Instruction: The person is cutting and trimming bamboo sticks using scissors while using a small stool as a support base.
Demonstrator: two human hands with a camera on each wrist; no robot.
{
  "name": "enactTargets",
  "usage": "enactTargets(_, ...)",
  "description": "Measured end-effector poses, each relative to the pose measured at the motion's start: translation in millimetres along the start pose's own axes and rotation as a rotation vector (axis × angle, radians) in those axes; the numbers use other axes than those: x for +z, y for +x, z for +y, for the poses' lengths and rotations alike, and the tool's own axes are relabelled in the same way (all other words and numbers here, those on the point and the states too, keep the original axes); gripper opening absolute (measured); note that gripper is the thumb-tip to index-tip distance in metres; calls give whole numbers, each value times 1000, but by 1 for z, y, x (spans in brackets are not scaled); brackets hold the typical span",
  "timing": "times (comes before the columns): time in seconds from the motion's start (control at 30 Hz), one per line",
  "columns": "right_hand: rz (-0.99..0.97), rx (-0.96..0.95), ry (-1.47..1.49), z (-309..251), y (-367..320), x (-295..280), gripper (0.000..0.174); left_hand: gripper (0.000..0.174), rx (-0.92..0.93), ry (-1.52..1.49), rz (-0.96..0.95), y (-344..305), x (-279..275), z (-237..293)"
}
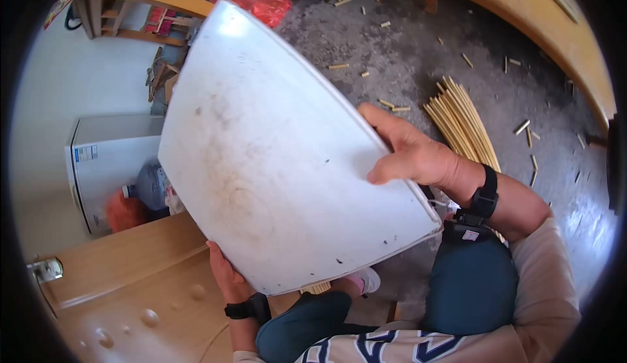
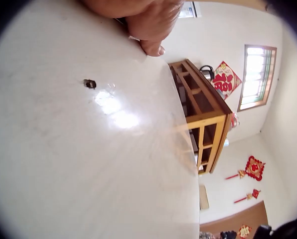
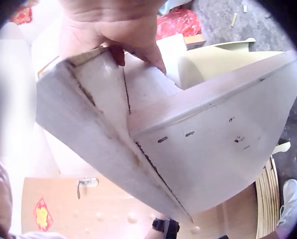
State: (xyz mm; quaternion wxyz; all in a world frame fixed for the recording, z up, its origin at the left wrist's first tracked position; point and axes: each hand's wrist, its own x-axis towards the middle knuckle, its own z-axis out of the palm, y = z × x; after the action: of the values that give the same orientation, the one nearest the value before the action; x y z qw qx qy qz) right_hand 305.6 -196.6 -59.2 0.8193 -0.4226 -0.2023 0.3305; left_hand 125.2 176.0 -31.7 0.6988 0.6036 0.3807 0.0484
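White panel up now, tilted over person's knees, smudges across face! Right hand clamped on long edge, thumb over face. Left hand gripping lower corner, fingers round edge. Thin sticks bundled on floor, beyond right hand.

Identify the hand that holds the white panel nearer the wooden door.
The left hand; it's beside the door, while the right hand grips the opposite edge.
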Motion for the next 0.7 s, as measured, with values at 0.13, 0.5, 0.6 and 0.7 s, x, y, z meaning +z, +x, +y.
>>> enactTargets(0.13,150,56,15,7,4,-24,59,52,41,-88,-28,0,25,0)
enactTargets(0.5,273,193,145,32,7,-42,57,50,59,41,9,18,10,-17)
enactTargets(0.6,259,197,140,32,10,-40,58,50,53,58,23,16,10,-17)
enactTargets(0.7,288,215,149,30,11,-35,59,50,26,50,47,17,6,-19)
